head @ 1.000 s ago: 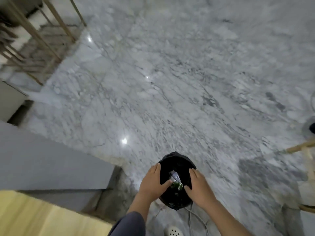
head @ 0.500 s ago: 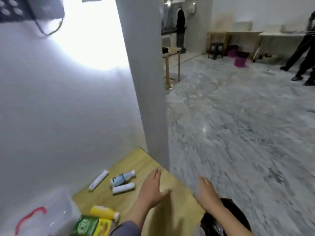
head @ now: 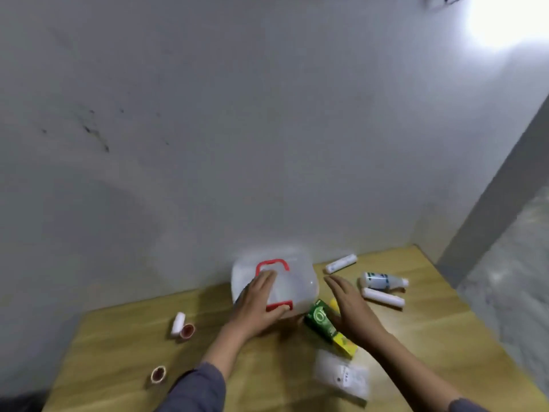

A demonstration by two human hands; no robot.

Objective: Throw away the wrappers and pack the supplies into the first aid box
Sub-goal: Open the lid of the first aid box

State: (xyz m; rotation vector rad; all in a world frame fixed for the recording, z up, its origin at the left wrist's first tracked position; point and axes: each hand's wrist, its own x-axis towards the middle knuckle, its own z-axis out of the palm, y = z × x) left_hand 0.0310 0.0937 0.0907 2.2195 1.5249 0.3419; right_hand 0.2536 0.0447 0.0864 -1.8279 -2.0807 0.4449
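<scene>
A translucent white first aid box [head: 297,281] with a red handle and red latch stands on the wooden table [head: 267,367] against the wall. My left hand [head: 258,304] lies flat on its lid, thumb by the latch. My right hand [head: 350,310] hovers open just right of the box, above a green and yellow carton [head: 322,321]. A yellow item [head: 334,304] peeks out beside it. Two white rolls [head: 340,263] [head: 383,297] and a white bottle [head: 383,281] lie to the right. A clear plastic packet [head: 341,377] lies near the front.
On the left of the table lie a white roll [head: 178,323] and two tape rolls [head: 187,331] [head: 158,374]. A grey wall [head: 237,144] rises right behind the table. The table's right edge drops to a marble floor [head: 511,278] beside a wall corner.
My view swung from the black bin on the floor back to the table. Both hands left the bin; the left now rests on the box lid and the right hovers beside it.
</scene>
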